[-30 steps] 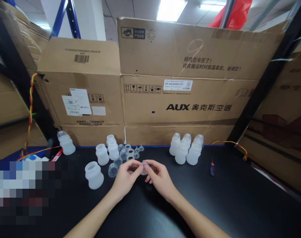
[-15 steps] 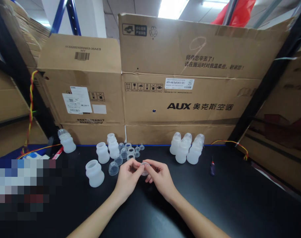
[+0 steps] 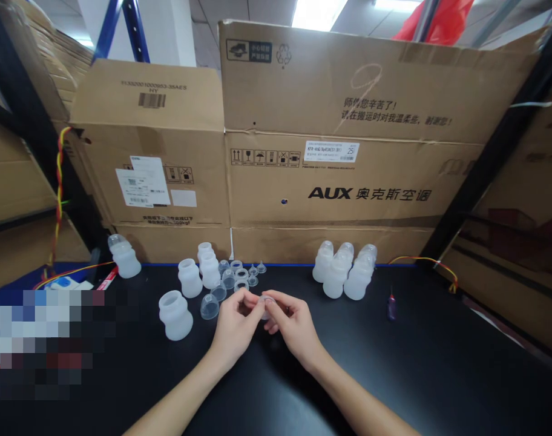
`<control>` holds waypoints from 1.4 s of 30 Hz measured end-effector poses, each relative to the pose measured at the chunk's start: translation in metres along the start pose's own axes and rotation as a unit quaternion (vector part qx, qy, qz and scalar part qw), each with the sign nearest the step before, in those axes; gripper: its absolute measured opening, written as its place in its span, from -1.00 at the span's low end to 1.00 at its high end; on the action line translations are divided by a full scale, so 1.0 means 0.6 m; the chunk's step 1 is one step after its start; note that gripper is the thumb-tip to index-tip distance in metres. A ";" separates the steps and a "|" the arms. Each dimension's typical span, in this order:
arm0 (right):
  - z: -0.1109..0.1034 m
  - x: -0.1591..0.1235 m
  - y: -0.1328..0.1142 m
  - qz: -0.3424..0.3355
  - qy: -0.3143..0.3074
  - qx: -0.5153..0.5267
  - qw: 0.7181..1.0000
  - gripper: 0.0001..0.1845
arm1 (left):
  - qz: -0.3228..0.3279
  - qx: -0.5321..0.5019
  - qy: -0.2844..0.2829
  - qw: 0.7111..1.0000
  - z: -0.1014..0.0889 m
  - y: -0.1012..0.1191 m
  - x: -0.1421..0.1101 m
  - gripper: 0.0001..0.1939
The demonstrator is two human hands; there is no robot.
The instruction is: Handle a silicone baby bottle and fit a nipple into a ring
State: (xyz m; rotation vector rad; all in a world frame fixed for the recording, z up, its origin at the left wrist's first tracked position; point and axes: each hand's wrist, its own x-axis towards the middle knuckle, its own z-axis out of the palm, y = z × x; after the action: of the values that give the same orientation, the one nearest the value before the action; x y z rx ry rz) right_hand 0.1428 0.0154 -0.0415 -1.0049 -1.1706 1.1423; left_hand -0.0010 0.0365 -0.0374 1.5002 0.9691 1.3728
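Between the fingertips of my left hand [image 3: 236,322] and my right hand [image 3: 290,324] is a small translucent bottle ring [image 3: 266,307]. Both hands pinch it from opposite sides, just above the table; the fingers hide part of it, and I cannot tell whether a nipple sits inside. Left of my left hand lies a clear domed cap [image 3: 209,307], with more caps behind it. Loose collar rings [image 3: 241,284] and clear nipples [image 3: 253,281] are spread beyond my fingers. An open, frosted baby bottle [image 3: 175,316] stands nearest on the left, and other uncapped bottles [image 3: 189,278] stand behind it.
Several capped bottles [image 3: 337,275] stand in a cluster at the back right. One more capped bottle [image 3: 125,257] is at the far left. A screwdriver [image 3: 391,307] lies on the black table [image 3: 421,369]. Cardboard [image 3: 267,212] walls off the back.
The view has shifted very slightly. Both hands keep their pinch on the ring in nearly the same spot, and the bottles and loose parts stay put.
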 end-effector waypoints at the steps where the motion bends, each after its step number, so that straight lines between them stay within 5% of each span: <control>1: -0.002 0.001 0.002 0.001 -0.005 0.000 1.000 -0.39 | 0.002 0.009 -0.002 1.000 -0.002 -0.003 0.002 -0.78; 20: -0.015 0.013 0.024 -0.019 -0.017 -0.005 1.000 -0.27 | 0.003 0.040 -0.052 0.998 -0.004 -0.013 -0.002 -0.76; 42: 0.015 0.002 0.020 -0.024 0.053 -0.004 0.998 -0.41 | -0.037 -0.006 0.017 0.999 0.018 0.002 -0.008 -0.90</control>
State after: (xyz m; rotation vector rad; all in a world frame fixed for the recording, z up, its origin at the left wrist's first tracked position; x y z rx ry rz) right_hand 0.1326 0.0188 -0.0518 -1.0262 -1.1093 1.0355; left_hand 0.0096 0.0308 -0.0383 1.4210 1.0266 1.3528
